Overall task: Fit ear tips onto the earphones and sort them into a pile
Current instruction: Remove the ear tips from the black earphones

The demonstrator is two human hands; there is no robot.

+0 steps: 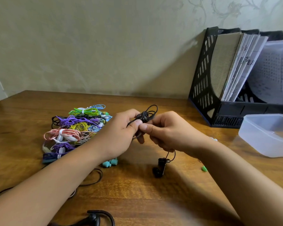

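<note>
Head view, read from the near edge outward. Nearest the person, a black ear-hook earphone (96, 217) lies on the wooden tabletop (137, 201), with a loose black cord (95, 178) just beyond it under the left forearm. Farther on, the buds of the black earphones (159, 168) hang on their cord below the right hand and rest on or just above the wood; whether tips are fitted on them cannot be told. Turquoise ear tips (110, 162) lie to their left, a single green ear tip (204, 168) to their right. Above these, the left hand (121, 132) and right hand (167, 132) meet at the centre, each pinching the black coiled bundle (145, 115) between thumb and fingers; its loops stand up and away from the fingertips, its long axis running roughly left to right between the hands. The pile (75, 128) of coloured, bound earphones lies directly left of the left hand, well apart from the right, so a placing move would probably fall to the left hand. Beyond, to the right, stand a translucent plastic tub (268, 136) and a black file rack (207, 88) against the wall.
</note>
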